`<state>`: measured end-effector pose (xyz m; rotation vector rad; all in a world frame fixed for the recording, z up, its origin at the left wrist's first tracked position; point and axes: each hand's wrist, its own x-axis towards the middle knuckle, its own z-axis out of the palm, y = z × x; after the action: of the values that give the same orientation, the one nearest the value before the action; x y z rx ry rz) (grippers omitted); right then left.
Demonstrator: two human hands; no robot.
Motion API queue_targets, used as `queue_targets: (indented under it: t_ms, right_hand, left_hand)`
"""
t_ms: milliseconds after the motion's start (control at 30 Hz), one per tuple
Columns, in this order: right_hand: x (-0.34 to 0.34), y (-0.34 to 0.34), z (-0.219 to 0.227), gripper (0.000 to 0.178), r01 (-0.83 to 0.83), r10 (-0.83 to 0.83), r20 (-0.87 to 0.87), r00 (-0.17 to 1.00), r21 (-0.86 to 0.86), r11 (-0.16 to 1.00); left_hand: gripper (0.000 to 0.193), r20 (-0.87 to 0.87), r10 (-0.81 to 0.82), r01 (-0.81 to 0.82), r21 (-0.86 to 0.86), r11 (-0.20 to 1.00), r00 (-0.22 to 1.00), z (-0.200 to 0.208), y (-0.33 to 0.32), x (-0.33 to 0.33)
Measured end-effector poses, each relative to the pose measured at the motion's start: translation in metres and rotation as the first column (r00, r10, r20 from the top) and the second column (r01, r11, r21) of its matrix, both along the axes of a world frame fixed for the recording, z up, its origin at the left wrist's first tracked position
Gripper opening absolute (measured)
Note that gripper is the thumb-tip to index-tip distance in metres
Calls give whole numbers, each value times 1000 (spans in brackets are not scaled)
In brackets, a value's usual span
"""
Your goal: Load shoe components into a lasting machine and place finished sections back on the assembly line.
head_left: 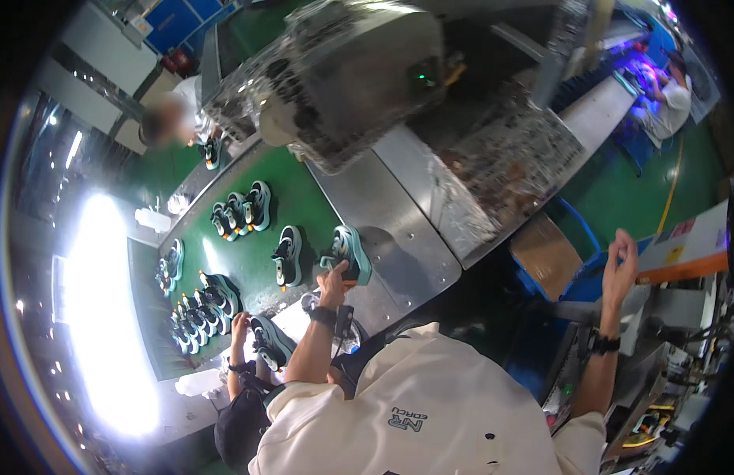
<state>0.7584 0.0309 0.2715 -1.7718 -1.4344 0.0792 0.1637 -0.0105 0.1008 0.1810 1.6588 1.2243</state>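
My left hand is closed around one end of a black sneaker with a pale teal sole and an orange patch. That sneaker is by the edge where the green belt meets a grey metal plate. Beside it on the belt stands a similar sneaker, apart from my hand. Out to the right, my right hand is raised with its fingers loosely apart and nothing visible in it. It is nearest to a white and orange machine panel.
A co-worker's hand is close to another sneaker at my left. Several sneakers stand in rows on the belt. A plastic-wrapped machine rises ahead. A blue-framed cart with a cardboard box stands right.
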Motion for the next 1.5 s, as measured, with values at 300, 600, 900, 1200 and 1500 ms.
queue_targets:
  t_ms: [300,600,900,1200,1500]
  right_hand:
    - [-73,237,15,40,-116,172,308,936,-192,974]
    - [-42,254,-10,43,112,53,538,841,-270,956]
    - [-39,263,-29,39,288,65,593,803,-480,828]
    - [-100,234,4,35,189,-91,426,900,-193,963]
    - [-128,234,22,32,41,4,282,959,-151,988]
  left_hand:
    - [72,-725,-319,2,-401,916,610,-132,38,-100]
    - [75,-491,-178,-19,-370,929,853,-105,92,-146]
    - [84,-945,118,-33,114,993,306,-122,238,-337]
    - [61,-768,297,454,593,665,568,338,318,-290]
    - [96,-939,-32,585,-239,775,-342,468,465,-225]
